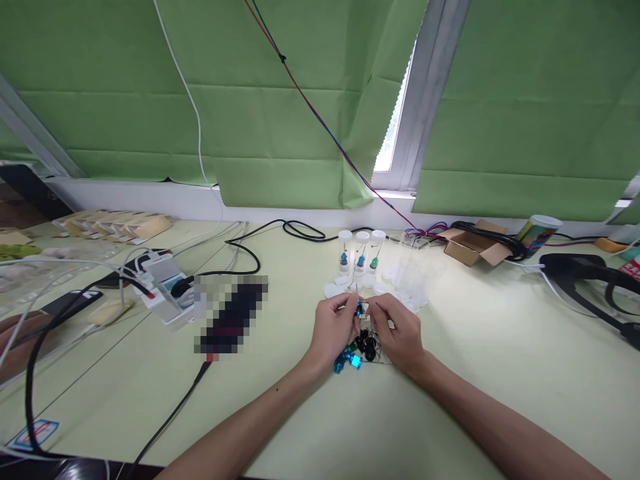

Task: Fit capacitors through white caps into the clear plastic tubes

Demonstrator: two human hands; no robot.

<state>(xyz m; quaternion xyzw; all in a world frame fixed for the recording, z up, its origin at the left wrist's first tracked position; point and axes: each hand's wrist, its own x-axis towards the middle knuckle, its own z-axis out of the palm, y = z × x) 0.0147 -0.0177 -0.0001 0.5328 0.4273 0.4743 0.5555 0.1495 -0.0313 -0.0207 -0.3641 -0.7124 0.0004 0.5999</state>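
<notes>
Both hands meet over the middle of the table. My left hand (334, 327) is closed in a pinch on a small blue metallic piece (359, 308). Against its other side, the fingers of my right hand (400, 328) are pinched together; a thin wire-like bit seems to be at their tips, too small to name. Under the hands lies a pile of shiny blue pieces (350, 361), some green ones and black rounded parts (369, 348) with thin wires. Just beyond stand three clear vials (361, 252) with white caps, each holding a blue or green piece.
Clear empty tubes (413, 277) and white caps (336, 290) lie beyond my hands. At the back right are a cardboard box (473, 245) and a can (539, 233). A power strip (167, 293) with cables stands left, near another person's arm (23, 343). Black glasses-like gear (575, 273) lies right.
</notes>
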